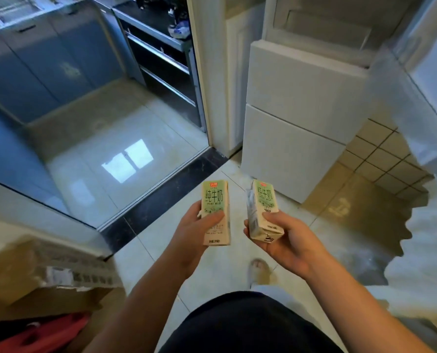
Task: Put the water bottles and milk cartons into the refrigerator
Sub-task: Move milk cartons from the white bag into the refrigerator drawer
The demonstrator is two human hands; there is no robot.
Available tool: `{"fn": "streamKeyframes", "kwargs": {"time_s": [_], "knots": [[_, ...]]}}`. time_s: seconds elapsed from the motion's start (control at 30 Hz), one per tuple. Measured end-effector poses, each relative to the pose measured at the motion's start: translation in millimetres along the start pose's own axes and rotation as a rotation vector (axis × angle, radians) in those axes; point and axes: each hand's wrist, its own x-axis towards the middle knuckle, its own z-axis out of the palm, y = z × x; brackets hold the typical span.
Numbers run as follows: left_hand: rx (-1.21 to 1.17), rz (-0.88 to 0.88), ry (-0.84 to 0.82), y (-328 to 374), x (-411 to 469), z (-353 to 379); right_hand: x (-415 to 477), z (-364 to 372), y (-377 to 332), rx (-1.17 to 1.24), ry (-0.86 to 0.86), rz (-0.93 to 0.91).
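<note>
My left hand [192,233] grips a small green and cream milk carton [215,200] upright, thumb across its front. A second milk carton [262,200] of the same kind is held in my right hand [288,240], tilted with its bottom end toward me. Both cartons hang over the tiled floor in front of my body. The white refrigerator [296,118] stands ahead and to the right, its two doors closed. No water bottles are visible.
A glass sliding door on a dark threshold [161,194] opens onto a kitchen with blue cabinets [41,64] at left. Cardboard boxes [46,276] sit at lower left. A white lace-edged cloth [421,225] hangs at right. My slippered foot [259,270] is on the floor.
</note>
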Motion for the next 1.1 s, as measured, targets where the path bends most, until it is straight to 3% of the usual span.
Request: {"fn": "streamKeyframes", "kwargs": {"time_s": [0.13, 0.33, 0.73, 1.1], "knots": [[0.025, 0.039, -0.034, 36, 59, 8, 49, 16, -36, -0.269, -0.022, -0.087], [0.006, 0.078, -0.066, 113, 157, 42, 119, 54, -127, -0.428, 0.083, -0.305], [-0.001, 0.291, -0.089, 262, 311, 124, 220, 117, -290, -0.504, 0.278, -0.669], [0.15, 0.553, -0.399, 413, 417, 176, 280, 192, -416, -0.423, 0.428, -1.063]]}}
